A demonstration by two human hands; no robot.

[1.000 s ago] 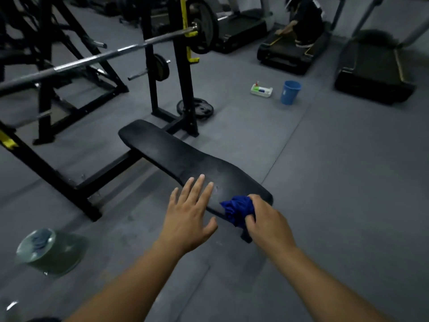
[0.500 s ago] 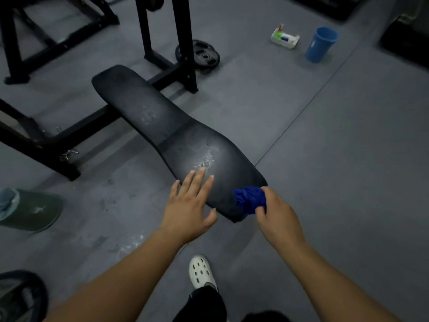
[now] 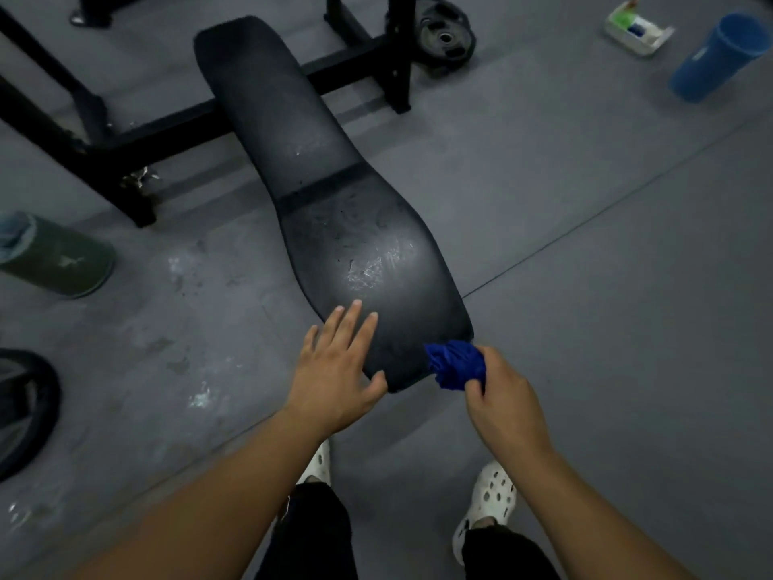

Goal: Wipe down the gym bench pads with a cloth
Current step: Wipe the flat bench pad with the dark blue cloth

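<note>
A long black bench pad (image 3: 326,177) runs from the upper left toward me, with scuffed pale marks near its wide near end. My left hand (image 3: 334,370) lies flat with straight fingers on the pad's near left edge. My right hand (image 3: 500,401) grips a bunched blue cloth (image 3: 456,364), which presses against the pad's near right corner.
The black bench frame (image 3: 138,136) and uprights stand at the upper left. A weight plate (image 3: 445,35) lies on the grey floor behind. A blue bucket (image 3: 711,60) and white tray (image 3: 636,29) sit top right. A green bin (image 3: 54,257) stands left. My white clogs (image 3: 487,502) are below.
The view has tilted down and drawn closer to the bench. Both hands stay at the pad's near end, the cloth now at its right corner. My feet have come into view.
</note>
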